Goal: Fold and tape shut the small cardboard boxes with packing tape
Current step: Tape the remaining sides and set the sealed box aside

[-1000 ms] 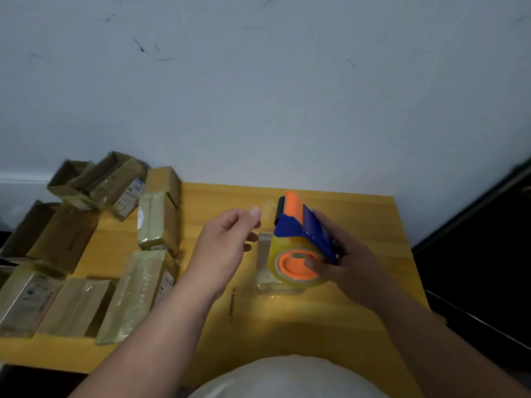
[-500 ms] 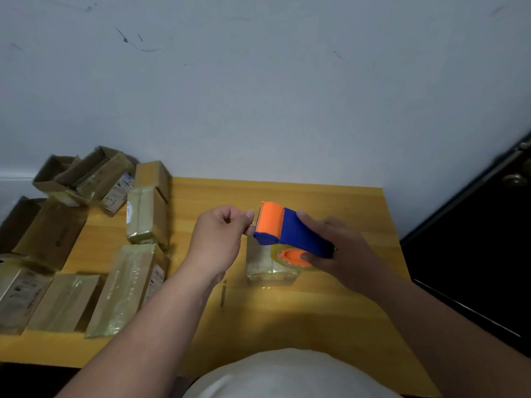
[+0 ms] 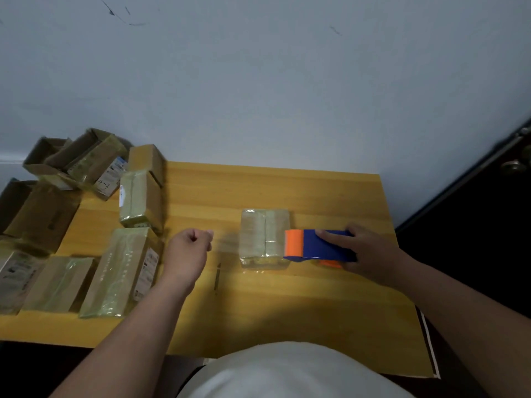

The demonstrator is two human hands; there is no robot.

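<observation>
1. The small box (image 3: 265, 238) lies flat near the middle of the wooden table (image 3: 287, 305), wrapped in glossy tape, with a seam running lengthwise along its top.
2. The right hand (image 3: 370, 254) grips the blue and orange tape dispenser (image 3: 319, 246), whose orange end touches the box's right edge.
3. The left hand (image 3: 188, 254) hovers left of the box with fingers curled into a fist; whether it pinches a tape end cannot be told.
4. Other taped boxes (image 3: 120, 271) lie along the table's left side, well apart from the work.
5. Judgement: the strip is being finished. Advise steadying the box with the free hand, keeping the dispenser low and square to the seam, then pressing the tape end flat.
</observation>
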